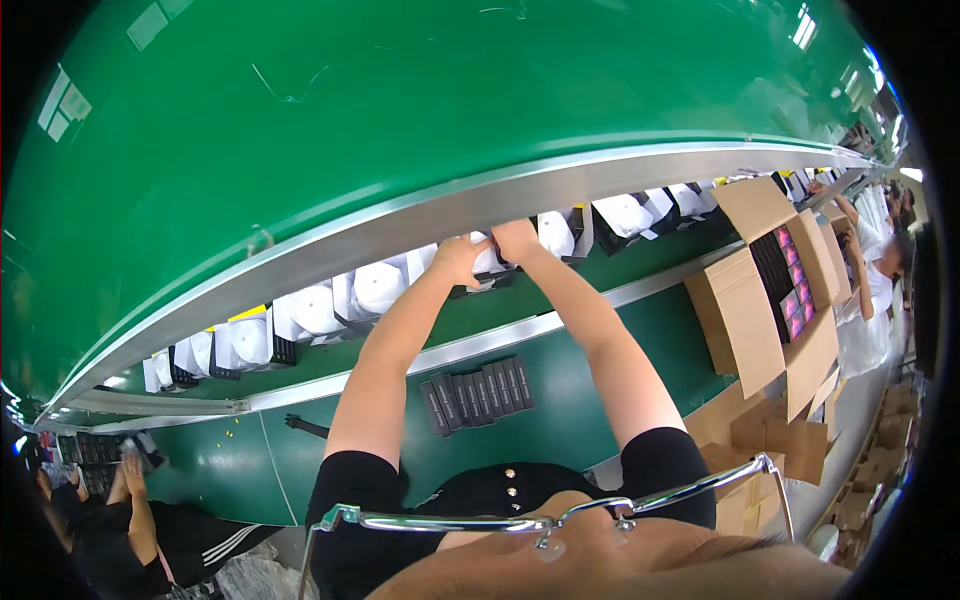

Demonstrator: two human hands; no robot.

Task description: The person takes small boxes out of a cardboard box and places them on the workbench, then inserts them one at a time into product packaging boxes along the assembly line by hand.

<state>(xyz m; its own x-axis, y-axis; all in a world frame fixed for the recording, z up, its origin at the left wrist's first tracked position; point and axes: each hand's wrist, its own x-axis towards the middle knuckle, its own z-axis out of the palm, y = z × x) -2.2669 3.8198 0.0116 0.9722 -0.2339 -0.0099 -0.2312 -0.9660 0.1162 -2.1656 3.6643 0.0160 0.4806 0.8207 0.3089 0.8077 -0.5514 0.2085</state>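
Both my arms reach forward over the green workbench (540,420) to the conveyor belt. My left hand (458,258) and my right hand (517,240) grip the two sides of an open black box with a white insert (489,268) on the belt. More open black boxes with round white inserts (380,288) stand in a row along the belt on either side of it. A row of several small dark flat packs (478,394) lies on the bench between my forearms.
A large open cardboard carton (745,320) with dark and pink boxes stands at the right. More cartons (770,430) are stacked below it. One person works at the far right (875,280), another sits at the lower left (140,520). A green shelf (400,120) overhangs the belt.
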